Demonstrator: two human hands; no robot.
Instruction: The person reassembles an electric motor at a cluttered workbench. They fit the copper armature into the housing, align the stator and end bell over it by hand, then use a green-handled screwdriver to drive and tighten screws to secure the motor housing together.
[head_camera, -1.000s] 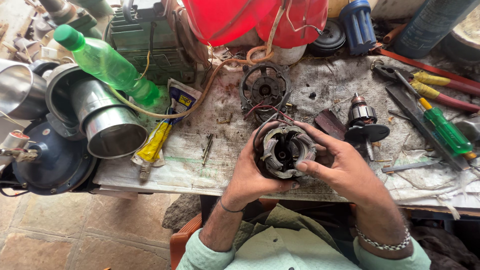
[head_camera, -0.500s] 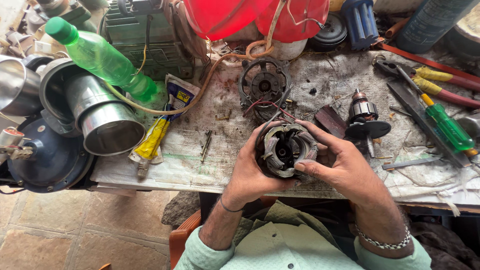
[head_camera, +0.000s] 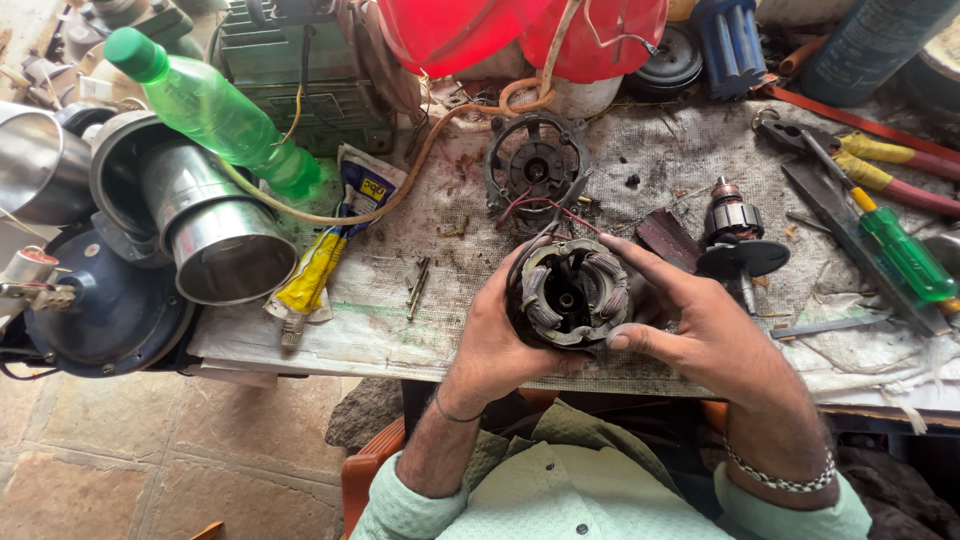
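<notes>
Stator (head_camera: 570, 292) raised slightly; end cover (head_camera: 535, 165), armature (head_camera: 733, 232) beyond

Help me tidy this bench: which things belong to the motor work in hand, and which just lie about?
In hand: motor stator, held by left hand and right hand; rotor; end cover.

Lying about: green bottle; steel cylinder; green screwdriver.

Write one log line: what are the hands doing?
left hand: grips motor stator | right hand: cups stator's other side | rotor: lying on bench
</notes>
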